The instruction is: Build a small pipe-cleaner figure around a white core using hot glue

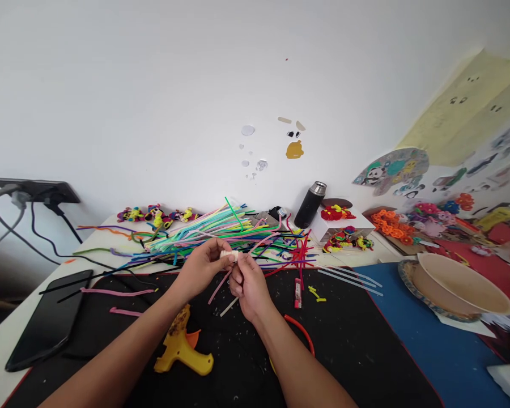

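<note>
A cream pipe-cleaner coil is pinched in the grip of both left hand and right hand, before heaped multicoloured pipe cleaners and beyond a yellow glue gun on the black mat.

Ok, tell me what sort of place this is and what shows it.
Probably a craft corner, at home or in a small workshop: a heap of multicoloured fuzzy pipe cleaners, a yellow plastic tool resembling a glue gun, and small, colourful crafted pieces by the white wall.

White table, black mat, pipe cleaners
</note>
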`<state>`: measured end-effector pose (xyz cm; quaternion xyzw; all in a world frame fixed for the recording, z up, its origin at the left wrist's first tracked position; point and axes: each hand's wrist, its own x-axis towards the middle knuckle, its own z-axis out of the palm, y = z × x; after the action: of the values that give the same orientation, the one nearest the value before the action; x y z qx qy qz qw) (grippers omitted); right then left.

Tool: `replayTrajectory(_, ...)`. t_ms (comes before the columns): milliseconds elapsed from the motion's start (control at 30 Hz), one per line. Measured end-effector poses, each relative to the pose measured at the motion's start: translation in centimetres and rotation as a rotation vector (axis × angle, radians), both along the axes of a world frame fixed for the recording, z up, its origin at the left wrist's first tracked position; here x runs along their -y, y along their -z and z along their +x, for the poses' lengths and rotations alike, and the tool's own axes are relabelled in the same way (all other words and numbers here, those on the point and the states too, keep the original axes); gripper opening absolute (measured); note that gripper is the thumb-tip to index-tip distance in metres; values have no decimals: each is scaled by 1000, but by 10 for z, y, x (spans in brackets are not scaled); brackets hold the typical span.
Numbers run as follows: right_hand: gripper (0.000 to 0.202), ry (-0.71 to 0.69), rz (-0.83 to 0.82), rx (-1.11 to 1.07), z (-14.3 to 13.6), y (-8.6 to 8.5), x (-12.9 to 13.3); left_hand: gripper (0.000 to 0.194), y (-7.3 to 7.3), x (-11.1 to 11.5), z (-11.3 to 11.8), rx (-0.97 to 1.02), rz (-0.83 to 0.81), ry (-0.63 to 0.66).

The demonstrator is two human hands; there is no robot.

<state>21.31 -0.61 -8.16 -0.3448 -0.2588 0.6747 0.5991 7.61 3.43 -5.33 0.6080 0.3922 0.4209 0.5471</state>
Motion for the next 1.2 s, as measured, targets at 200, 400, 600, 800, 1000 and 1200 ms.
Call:
replayTrajectory(200,54,-16,4,3,4,-4,0,38,-8,-1,-2,40,-7,62)
replayTrajectory(400,53,-15,24,29,5,-7,1,34,-7,-2,-6,26,22,95)
replayTrajectory(600,52,-13,28,26,2,-4,1,33,-7,1,-4,-3,43,66)
replayTrajectory(800,53,-8,24,19,1,-4,1,35,-8,3,-1,4,20,37)
replayTrajectory(1000,52,-8,20,15,1,-2,0,35,-6,4,1,-18,41,-9)
replayTrajectory(1200,51,-9,37,16,0,-3,2,31,-3,5,2,-10,84,-42)
